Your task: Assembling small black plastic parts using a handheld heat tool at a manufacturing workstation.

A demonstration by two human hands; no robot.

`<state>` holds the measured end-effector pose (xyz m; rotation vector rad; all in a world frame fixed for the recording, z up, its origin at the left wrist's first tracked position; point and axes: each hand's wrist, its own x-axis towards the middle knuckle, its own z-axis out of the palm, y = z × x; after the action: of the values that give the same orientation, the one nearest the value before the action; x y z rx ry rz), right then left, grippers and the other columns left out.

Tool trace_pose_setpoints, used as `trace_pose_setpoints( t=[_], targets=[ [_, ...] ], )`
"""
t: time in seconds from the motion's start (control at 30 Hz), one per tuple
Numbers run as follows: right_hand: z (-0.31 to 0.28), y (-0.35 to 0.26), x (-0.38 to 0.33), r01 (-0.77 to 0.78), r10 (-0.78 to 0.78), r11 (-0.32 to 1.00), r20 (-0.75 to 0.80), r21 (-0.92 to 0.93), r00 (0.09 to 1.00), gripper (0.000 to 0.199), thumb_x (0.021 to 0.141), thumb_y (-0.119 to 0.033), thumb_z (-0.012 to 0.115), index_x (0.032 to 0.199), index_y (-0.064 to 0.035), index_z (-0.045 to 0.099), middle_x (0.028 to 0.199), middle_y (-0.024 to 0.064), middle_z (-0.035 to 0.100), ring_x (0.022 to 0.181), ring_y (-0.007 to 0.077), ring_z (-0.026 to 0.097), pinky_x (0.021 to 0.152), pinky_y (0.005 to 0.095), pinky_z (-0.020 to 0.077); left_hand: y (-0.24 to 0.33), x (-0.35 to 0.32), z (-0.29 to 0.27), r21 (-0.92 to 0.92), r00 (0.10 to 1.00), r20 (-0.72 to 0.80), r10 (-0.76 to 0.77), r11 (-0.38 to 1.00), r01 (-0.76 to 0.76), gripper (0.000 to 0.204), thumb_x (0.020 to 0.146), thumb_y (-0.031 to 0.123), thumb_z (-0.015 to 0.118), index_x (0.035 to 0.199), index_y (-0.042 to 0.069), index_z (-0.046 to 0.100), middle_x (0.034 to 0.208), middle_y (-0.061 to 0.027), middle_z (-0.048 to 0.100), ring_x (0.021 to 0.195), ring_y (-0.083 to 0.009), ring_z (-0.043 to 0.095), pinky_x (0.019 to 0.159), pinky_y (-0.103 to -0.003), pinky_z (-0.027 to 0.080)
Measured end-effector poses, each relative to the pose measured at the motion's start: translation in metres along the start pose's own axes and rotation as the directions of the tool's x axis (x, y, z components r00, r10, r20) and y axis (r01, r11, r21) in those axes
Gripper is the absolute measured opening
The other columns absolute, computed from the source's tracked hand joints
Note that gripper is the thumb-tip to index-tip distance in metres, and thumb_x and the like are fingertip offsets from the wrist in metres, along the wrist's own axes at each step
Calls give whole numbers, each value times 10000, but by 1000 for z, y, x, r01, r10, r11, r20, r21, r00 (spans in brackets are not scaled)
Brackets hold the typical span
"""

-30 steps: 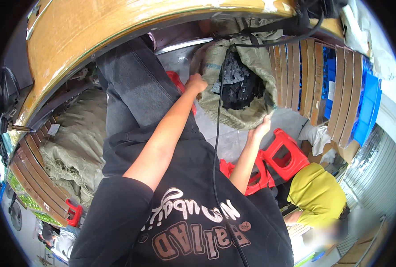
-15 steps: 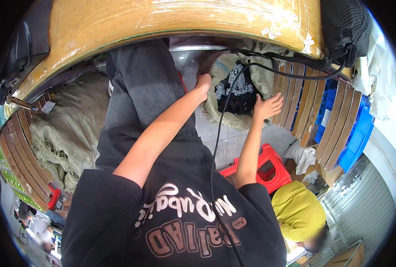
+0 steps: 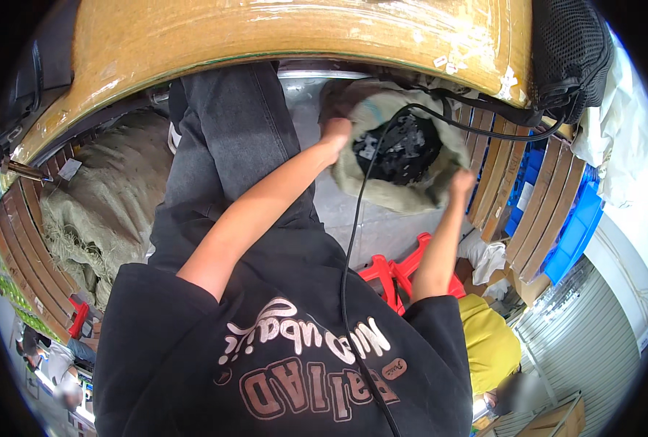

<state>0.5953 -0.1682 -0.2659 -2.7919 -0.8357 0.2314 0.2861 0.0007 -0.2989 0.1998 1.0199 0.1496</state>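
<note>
gripping the coarse woven sack (image 3: 382, 186) by its rim: left hand (image 3: 336, 133) and right hand (image 3: 461, 182) both closed on cloth, dark lumpy pieces (image 3: 404, 149) between them, red plastic stool (image 3: 400, 273) below.

1. A wooden table edge (image 3: 265, 44) curves along twelve o'clock.
2. A heap of woven sacks (image 3: 98, 211) lies at nine o'clock.
3. A red plastic stool (image 3: 397, 273) stands near the centre.
4. Blue crates (image 3: 571, 233) sit at three o'clock, beside wooden slats (image 3: 535, 211).
5. A black mesh bag (image 3: 571, 51) hangs at one o'clock.
</note>
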Motion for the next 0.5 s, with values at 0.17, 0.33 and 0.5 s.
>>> trace_pose_setpoints(
  t=[0.17,0.33,0.5],
  targets=[
    [87,-66,-125,-119,120,982,-3,146,993,181,738,-88,464,781,77,523,746,269,534,732,403,521,666,461,399,-5,0,3,379,850,-386,360,901,-210,275,714,121,395,890,-22,551,861,-132,566,779,-251,530,670,-374,403],
    [70,-50,-103,-12,-9,944,64,329,998,213,741,-87,447,825,88,536,748,231,564,744,325,544,671,412,413,-15,6,-11,439,859,-420,294,894,-91,222,719,112,391,797,-7,561,770,-115,557,744,-237,527,624,-366,400],
    [-27,8,-9,-271,245,778,124,567,962,257,745,-55,410,885,49,599,836,126,609,764,200,578,649,325,454,11,-25,8,-26,982,187,-28,999,34,219,721,72,358,783,34,565,748,-101,551,639,-214,500,574,-355,401]
  ],
)
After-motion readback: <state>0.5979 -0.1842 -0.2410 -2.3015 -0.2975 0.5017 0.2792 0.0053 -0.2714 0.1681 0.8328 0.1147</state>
